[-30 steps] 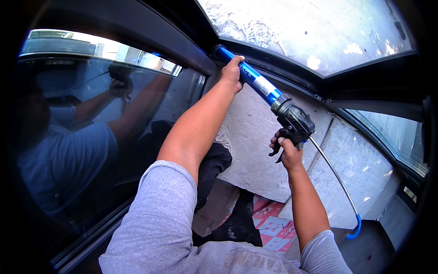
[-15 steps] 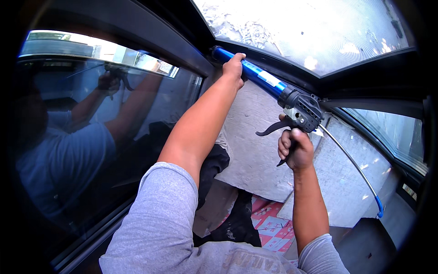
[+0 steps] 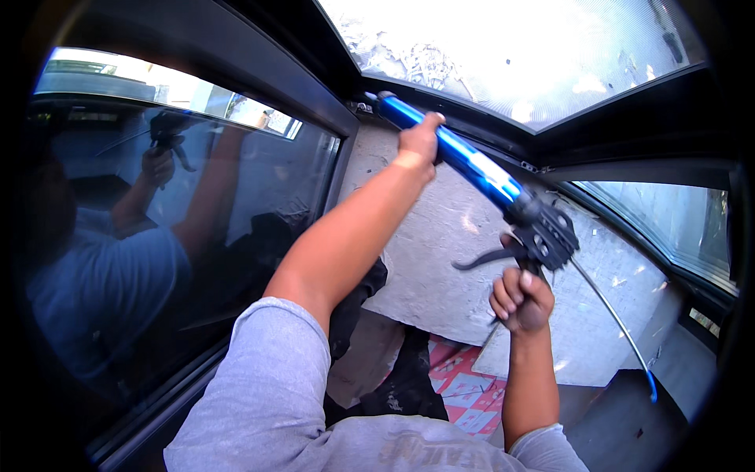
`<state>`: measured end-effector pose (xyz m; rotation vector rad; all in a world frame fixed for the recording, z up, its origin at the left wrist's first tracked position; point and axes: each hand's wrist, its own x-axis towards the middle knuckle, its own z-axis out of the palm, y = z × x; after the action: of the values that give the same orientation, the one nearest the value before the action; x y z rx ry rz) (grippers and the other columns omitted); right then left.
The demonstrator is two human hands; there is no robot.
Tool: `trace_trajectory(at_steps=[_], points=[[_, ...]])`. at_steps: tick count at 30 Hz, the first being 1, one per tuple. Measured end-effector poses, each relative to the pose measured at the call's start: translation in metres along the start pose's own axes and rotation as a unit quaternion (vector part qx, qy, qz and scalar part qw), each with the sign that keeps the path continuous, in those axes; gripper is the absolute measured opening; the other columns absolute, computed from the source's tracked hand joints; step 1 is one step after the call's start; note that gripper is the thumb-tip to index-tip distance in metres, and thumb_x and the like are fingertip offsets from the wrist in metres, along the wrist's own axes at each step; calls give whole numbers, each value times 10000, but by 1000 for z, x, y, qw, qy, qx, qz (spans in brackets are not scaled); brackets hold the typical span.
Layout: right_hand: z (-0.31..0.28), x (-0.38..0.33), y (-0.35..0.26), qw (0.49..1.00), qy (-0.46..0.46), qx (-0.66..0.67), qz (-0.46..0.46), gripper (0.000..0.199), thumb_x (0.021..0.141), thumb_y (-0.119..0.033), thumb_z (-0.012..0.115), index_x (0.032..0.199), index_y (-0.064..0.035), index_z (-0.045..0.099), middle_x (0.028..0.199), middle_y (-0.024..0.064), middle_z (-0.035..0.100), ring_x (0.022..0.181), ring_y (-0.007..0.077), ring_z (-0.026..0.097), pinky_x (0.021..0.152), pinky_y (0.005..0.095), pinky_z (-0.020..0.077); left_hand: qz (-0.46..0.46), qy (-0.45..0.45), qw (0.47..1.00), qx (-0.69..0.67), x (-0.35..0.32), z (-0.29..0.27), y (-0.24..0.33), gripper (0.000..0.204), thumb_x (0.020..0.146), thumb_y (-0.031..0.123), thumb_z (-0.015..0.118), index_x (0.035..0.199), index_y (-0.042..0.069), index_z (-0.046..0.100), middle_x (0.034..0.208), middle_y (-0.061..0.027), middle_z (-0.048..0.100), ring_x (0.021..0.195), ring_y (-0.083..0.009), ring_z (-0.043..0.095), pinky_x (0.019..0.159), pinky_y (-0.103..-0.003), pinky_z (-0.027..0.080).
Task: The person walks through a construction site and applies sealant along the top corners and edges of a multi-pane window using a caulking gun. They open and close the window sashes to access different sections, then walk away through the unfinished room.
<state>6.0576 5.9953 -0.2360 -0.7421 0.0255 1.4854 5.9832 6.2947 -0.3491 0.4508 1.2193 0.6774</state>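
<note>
A caulking gun [image 3: 476,167] with a shiny blue barrel slants across the upper middle, its tip near the dark corner of the window frame [image 3: 352,86]. My left hand [image 3: 421,145] is wrapped round the barrel towards its front end. Lower right, my right hand [image 3: 523,299] grips the black handle, with the curved trigger lever [image 3: 484,258] standing out to its left. From the gun's back a thin metal rod [image 3: 609,315] runs down to a blue hooked end. Parts of the handle are hidden by my right fingers.
Dark glass [image 3: 157,259] fills the left side and mirrors my arms. A screened pane [image 3: 535,63] in a black frame is at the top, another window [image 3: 668,220] on the right. Below lie a grey panel [image 3: 417,267] and red-and-white sheeting [image 3: 468,389].
The caulking gun has shifted right and down in view, its tip now drawn back a little from the frame's corner. Both my hands have moved with it and keep their hold.
</note>
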Motion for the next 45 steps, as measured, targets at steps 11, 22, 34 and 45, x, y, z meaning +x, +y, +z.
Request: trace_trajectory(at_steps=[11, 22, 34, 45], points=[[71, -168, -53, 987, 156, 25, 10, 349, 921, -155, 570, 1239, -19, 524, 605, -28, 400, 498, 116, 429, 430, 297, 404, -295, -280, 900, 157, -298, 41, -60, 592, 997, 646, 508, 1073, 66, 603, 895, -93, 602, 805, -237, 635, 697, -420, 556], [104, -245, -77, 937, 105, -307, -127, 651, 1002, -538, 542, 1140, 91, 642, 810, 131, 683, 649, 199, 688, 537, 286, 572, 103, -348, 847, 389, -396, 54, 0, 766, 1072, 636, 297, 879, 10, 695, 654, -83, 626, 612, -225, 619, 609, -396, 488], [31, -106, 29, 942, 247, 217, 61, 380, 887, -538, 654, 1035, -199, 567, 993, 14, 643, 890, 219, 626, 665, 309, 452, -205, -446, 865, 102, -432, -75, 47, 739, 1015, 518, 421, 1299, -151, 553, 600, -99, 592, 428, -162, 540, 440, -267, 447], [71, 24, 30, 968, 225, 103, 38, 454, 850, -446, 695, 1116, -134, 499, 1008, 96, 576, 908, 278, 631, 812, 491, 587, 74, -346, 857, 375, -416, -122, 75, 763, 761, 380, 869, 1377, 46, 567, 1206, -64, 624, 1127, -184, 578, 1006, -358, 467]])
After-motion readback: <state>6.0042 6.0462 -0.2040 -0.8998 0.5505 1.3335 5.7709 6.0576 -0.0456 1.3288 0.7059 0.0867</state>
